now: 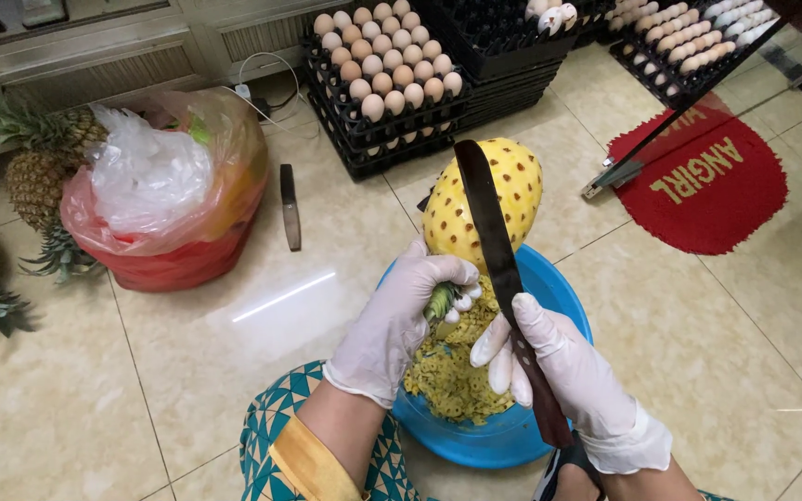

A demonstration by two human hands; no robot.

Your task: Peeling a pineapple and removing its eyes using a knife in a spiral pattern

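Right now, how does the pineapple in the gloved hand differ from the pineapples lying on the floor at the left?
The held pineapple is peeled, bare yellow with dark eyes; the floor pineapples keep their brown-green rind. The held one stands upright above the blue basin, with the left hand in a grip at its base; the floor ones lie on tile, leafy crowns showing. The right hand lays a long knife against the held one. Both are whole fruit.
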